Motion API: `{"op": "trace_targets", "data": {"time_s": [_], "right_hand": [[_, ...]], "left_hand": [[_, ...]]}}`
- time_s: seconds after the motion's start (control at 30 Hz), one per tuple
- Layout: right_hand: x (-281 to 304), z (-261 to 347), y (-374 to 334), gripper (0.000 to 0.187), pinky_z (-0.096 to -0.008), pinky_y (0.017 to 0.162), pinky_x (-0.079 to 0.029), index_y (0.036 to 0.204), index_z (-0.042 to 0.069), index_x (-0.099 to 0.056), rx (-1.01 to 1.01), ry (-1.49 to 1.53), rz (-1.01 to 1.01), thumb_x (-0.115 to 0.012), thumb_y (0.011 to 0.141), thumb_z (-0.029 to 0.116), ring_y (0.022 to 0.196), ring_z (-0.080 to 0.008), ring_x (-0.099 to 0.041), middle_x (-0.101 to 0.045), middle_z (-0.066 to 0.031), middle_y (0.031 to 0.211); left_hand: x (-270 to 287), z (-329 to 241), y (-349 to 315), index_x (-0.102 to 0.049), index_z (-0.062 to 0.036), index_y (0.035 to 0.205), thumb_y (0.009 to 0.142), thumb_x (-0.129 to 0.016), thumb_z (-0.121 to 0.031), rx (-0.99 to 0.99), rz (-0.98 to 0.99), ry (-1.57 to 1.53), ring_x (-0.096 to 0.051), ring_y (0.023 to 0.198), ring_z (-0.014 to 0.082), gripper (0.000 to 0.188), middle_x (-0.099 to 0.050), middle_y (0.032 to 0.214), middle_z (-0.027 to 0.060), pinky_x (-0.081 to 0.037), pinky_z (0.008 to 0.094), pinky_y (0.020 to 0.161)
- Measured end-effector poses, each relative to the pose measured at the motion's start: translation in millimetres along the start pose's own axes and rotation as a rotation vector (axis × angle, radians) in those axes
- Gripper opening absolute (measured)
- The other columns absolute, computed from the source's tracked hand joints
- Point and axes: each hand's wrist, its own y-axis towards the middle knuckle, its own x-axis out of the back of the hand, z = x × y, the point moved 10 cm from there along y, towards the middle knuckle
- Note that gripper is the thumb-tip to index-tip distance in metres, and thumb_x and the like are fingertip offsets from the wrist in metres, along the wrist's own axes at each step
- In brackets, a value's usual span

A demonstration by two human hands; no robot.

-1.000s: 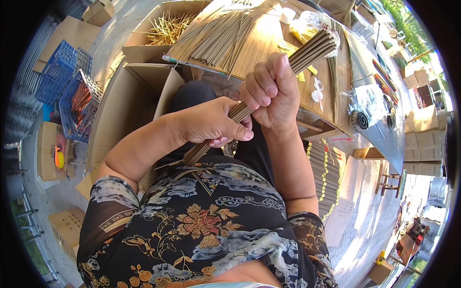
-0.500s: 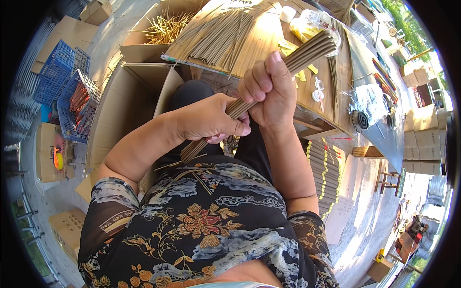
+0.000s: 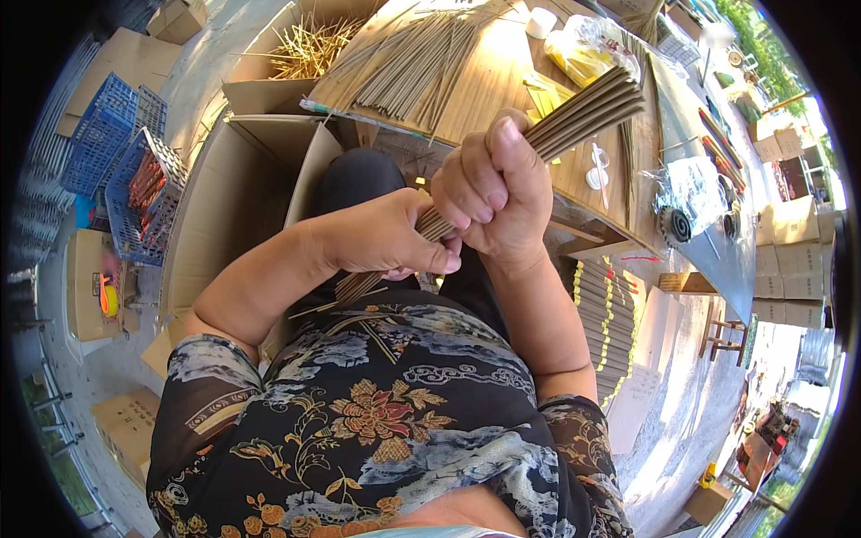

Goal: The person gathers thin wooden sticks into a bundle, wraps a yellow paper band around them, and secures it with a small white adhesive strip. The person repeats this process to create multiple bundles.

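A bundle of thin brown incense sticks (image 3: pixel 587 112) slants across my lap, its upper end fanned out toward the table. My right hand (image 3: pixel 493 179) is wrapped round its middle, thumb on top. Lower down, my left hand (image 3: pixel 404 235) grips the same bundle, and the tail ends poke out beneath it near my shirt. Beyond my hands, many loose sticks of the same kind (image 3: pixel 421 67) lie spread on the wooden table (image 3: pixel 502 63). A few short sticks rest on my lap.
An open cardboard box (image 3: pixel 233 179) stands left of my knee; a carton of yellowish sticks (image 3: pixel 314 45) is behind it. Blue plastic crates (image 3: pixel 103 125) sit far left. Yellow paper strips (image 3: pixel 545 92) and a small white cup (image 3: pixel 595 177) are on the table. Banded bundles (image 3: pixel 601 323) lie below right.
The upper end of the bundle has spread wider and flatter and shifted slightly right and down. My right hand has moved a little down and left along it; my left hand stays nearly in place.
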Motion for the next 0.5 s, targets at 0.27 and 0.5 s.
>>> {"op": "trace_targets", "data": {"time_s": [0.27, 0.5], "right_hand": [[42, -5, 2, 0.027, -0.0221, 0.031, -0.026, 0.064, 0.014, -0.037, 0.016, -0.157, -0.353, -0.042, 0.090, 0.021, 0.033, -0.0065, -0.025, -0.029, 0.0048, 0.044], [44, -12, 6, 0.033, -0.0242, 0.032, -0.027, 0.057, 0.012, -0.033, -0.045, 0.002, -0.330, -0.045, 0.088, 0.019, 0.034, -0.0089, -0.027, -0.030, 0.0018, 0.045]], "left_hand": [[29, -6, 6, -0.054, 0.0031, 0.091, 0.075, -0.061, -0.016, -0.195, -0.364, 0.391, -0.056, 0.068, 0.0184, 0.026, -0.059, 0.070, 0.0137, -0.044, 0.0307, 0.067], [13, 8, -9, -0.048, -0.0001, 0.094, 0.088, -0.049, -0.028, -0.087, -0.105, -0.319, -0.038, 0.045, 0.0026, 0.028, -0.048, 0.064, 0.0017, -0.030, 0.0158, 0.040]]}}
